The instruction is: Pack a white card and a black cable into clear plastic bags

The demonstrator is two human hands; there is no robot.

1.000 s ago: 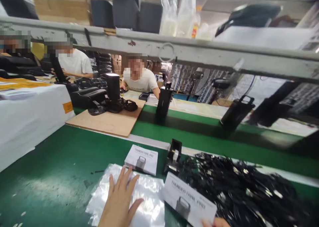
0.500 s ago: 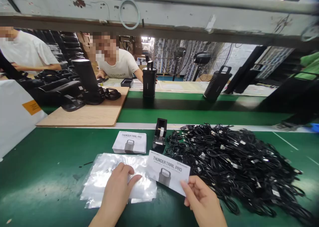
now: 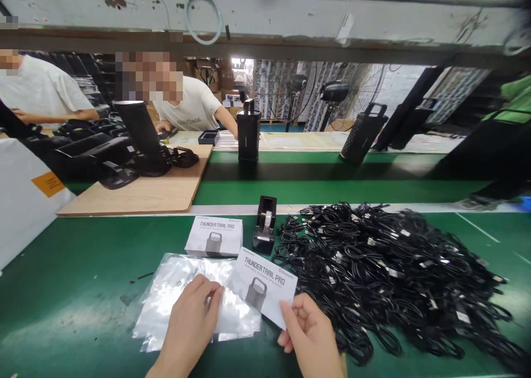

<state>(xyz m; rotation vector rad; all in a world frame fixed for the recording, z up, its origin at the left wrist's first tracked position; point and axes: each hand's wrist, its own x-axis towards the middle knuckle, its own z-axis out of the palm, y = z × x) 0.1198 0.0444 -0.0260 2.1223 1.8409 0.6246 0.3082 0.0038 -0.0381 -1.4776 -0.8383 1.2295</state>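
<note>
My right hand [image 3: 309,331] pinches the lower right corner of a white printed booklet [image 3: 263,286] marked THUNDER TRAIL PRO, with a picture of a speaker. The booklet is tilted, and its left edge overlaps a pile of clear plastic bags [image 3: 161,306]. On that pile rests my left hand [image 3: 194,311], thumb and forefinger closed together at the top bag, close to the booklet's left edge. Behind the bags lies a stack of the same booklets [image 3: 213,236]. A black tape dispenser [image 3: 264,226] stands just right of the stack.
A large heap of black cables [image 3: 385,278] covers the right side of the green table. Black speakers [image 3: 248,137] stand on the green strip beyond. A wooden board [image 3: 166,195] with black parts lies at left, beside a white box [image 3: 25,206]. Two people sit across.
My right hand has moved left with the booklet, bringing it over the bags. The thumb and forefinger of my left hand have closed together.
</note>
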